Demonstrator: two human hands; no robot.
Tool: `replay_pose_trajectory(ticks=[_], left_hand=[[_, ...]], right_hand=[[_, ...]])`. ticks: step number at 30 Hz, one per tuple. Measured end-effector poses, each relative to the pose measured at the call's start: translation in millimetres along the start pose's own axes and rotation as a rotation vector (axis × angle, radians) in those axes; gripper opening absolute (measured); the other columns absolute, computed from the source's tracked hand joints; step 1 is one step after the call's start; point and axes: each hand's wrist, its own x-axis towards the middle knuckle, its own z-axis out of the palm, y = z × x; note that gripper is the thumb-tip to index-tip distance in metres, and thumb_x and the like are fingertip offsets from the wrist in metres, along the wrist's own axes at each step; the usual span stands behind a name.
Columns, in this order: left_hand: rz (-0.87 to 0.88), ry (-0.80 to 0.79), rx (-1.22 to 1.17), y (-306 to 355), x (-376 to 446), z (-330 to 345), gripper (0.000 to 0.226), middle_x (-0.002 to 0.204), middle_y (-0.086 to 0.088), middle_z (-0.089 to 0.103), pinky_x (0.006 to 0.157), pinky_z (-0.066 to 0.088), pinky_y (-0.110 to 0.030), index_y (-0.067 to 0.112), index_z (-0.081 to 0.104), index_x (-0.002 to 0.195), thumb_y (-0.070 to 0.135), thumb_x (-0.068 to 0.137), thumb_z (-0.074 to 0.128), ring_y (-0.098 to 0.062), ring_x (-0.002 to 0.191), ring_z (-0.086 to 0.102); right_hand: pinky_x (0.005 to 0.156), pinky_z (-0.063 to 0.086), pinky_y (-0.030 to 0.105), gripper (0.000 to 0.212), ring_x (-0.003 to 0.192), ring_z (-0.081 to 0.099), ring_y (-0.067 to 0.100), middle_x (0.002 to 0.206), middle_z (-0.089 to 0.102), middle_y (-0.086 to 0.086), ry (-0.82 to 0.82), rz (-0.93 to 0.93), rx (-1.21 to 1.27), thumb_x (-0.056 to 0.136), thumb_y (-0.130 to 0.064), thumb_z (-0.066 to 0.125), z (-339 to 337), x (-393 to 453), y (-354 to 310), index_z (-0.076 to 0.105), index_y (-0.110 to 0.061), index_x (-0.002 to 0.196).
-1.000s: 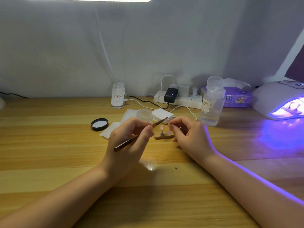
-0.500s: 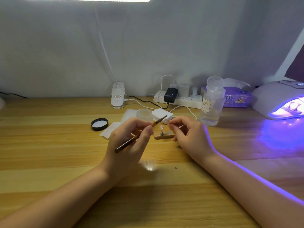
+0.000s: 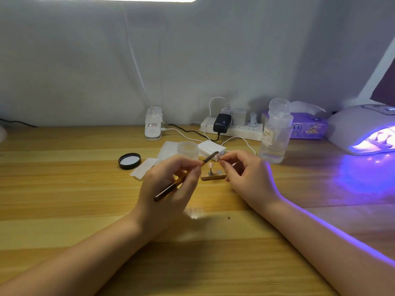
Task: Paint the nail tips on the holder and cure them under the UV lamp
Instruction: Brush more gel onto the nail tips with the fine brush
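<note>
Head view: left hand (image 3: 168, 184) grips brush (image 3: 186, 177); right hand (image 3: 248, 178) pinches nail tip (image 3: 219, 155); jar (image 3: 188, 149) lidless.

Wood, clear plastic and paper on a lit desk

The table (image 3: 64, 210) is seen as smooth pale wood grain with a soft sheen. A brown glossy handle is shown on the brush (image 3: 181, 178). The holder (image 3: 213, 177) appears wooden with a metal peg. The jar (image 3: 188, 149) and bottle (image 3: 275, 133) look like clear plastic, the UV lamp (image 3: 359, 127) like smooth white plastic, the wipes (image 3: 143, 167) like matt white paper.
</note>
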Motion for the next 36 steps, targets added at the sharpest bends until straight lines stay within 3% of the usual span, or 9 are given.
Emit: replay_pose_trajectory(ticks=[5,9,14,19,24,28,31,36], left_hand=[[-0.011,-0.029,0.032,1.9,-0.5,-0.8,0.015,0.080,0.001,0.070,0.062,0.044,-0.011,0.004,0.073,0.093,0.015,0.088,0.064,-0.006,0.072,0.064],[-0.028,0.000,0.044,3.6,-2.1,-1.5,0.022,0.075,0.001,0.069,0.057,0.047,-0.017,0.005,0.070,0.085,0.023,0.084,0.058,-0.011,0.071,0.064],[-0.017,0.018,-0.014,2.0,0.1,-0.2,0.022,0.083,-0.006,0.070,0.061,0.056,-0.034,0.001,0.068,0.096,0.020,0.090,0.058,-0.017,0.076,0.068],[-0.038,-0.018,-0.008,1.3,-0.7,-1.2,0.022,0.080,-0.001,0.071,0.061,0.049,-0.016,0.004,0.071,0.094,0.021,0.088,0.059,-0.012,0.074,0.067],[-0.091,0.043,-0.036,1.0,-2.2,-0.5,0.018,0.076,-0.001,0.068,0.057,0.053,-0.033,0.010,0.068,0.087,0.024,0.086,0.057,-0.018,0.071,0.066],[-0.069,0.019,-0.046,1.0,-1.0,0.6,0.022,0.083,-0.005,0.070,0.062,0.054,-0.031,0.006,0.068,0.098,0.023,0.091,0.057,-0.018,0.075,0.067],[-0.067,-0.009,-0.024,1.3,-1.4,0.1,0.023,0.083,-0.002,0.071,0.062,0.052,-0.022,0.007,0.070,0.097,0.025,0.090,0.058,-0.014,0.076,0.067],[-0.134,0.035,-0.068,1.2,-3.5,0.2,0.020,0.077,0.003,0.069,0.062,0.055,-0.044,0.011,0.068,0.089,0.027,0.087,0.057,-0.019,0.074,0.068]], right_hand=[[0.061,0.052,0.022,0.011,0.064,0.064,0.010,0.074,0.064,-0.014,0.011,0.002,-0.022,0.086,-0.006,0.067,0.7,0.3,-1.4,0.069,-0.015,0.091],[0.059,0.050,0.015,0.014,0.065,0.064,0.007,0.076,0.062,-0.018,0.010,-0.013,-0.021,0.087,-0.005,0.067,-0.5,0.2,-2.8,0.068,-0.018,0.093],[0.059,0.051,0.018,0.013,0.065,0.065,0.009,0.078,0.066,-0.008,0.010,-0.017,-0.013,0.086,-0.005,0.067,-0.6,0.3,-2.5,0.069,-0.015,0.094],[0.058,0.050,0.018,0.012,0.065,0.065,0.010,0.075,0.064,-0.012,0.010,-0.018,-0.015,0.086,-0.004,0.067,-0.2,0.6,-3.2,0.069,-0.013,0.093],[0.058,0.046,0.010,0.014,0.064,0.065,0.005,0.075,0.061,-0.019,0.010,-0.020,-0.010,0.086,-0.004,0.067,-1.0,0.5,-3.6,0.068,-0.016,0.093],[0.057,0.047,0.011,0.014,0.065,0.065,0.007,0.076,0.063,-0.014,0.001,-0.017,-0.005,0.087,-0.005,0.067,-0.8,0.1,-3.6,0.068,-0.016,0.095],[0.059,0.050,0.016,0.013,0.066,0.065,0.009,0.076,0.064,-0.012,-0.005,-0.001,0.003,0.087,-0.005,0.066,-0.9,0.1,-3.8,0.068,-0.016,0.095],[0.060,0.050,0.015,0.014,0.068,0.065,0.007,0.077,0.062,-0.017,-0.015,0.011,0.015,0.088,-0.005,0.065,-1.7,0.3,-4.8,0.067,-0.017,0.095]])
